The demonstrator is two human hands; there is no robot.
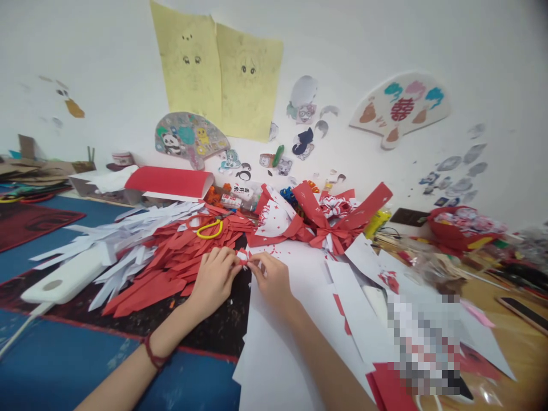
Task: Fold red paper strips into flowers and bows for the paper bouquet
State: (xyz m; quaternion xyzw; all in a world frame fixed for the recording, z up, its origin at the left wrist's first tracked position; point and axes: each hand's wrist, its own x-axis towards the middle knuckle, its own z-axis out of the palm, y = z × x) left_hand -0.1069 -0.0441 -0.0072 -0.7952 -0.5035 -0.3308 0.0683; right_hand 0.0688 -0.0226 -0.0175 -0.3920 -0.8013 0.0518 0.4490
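Note:
Between the fingertips of my left hand (pixel 216 279) and my right hand (pixel 272 278) is a small folded piece of red and white paper (pixel 242 257). Both hands pinch it, one from each side, above the edge of a white paper sheet (pixel 274 354). A heap of red paper strips (pixel 171 257) lies just left of my left hand, and white paper strips (pixel 124 234) lie beyond it. Scissors with yellow handles (pixel 209 229) rest on the red strips. Behind my hands sits a red and white paper bouquet (pixel 329 220).
A white power strip (pixel 64 277) with a cord lies at the left. To the right are loose white sheets (pixel 351 308), a phone (pixel 524 313) and plastic wrapping. A red paper-covered box (pixel 169 181) stands at the back against the wall, below decorated fans (pixel 190 137).

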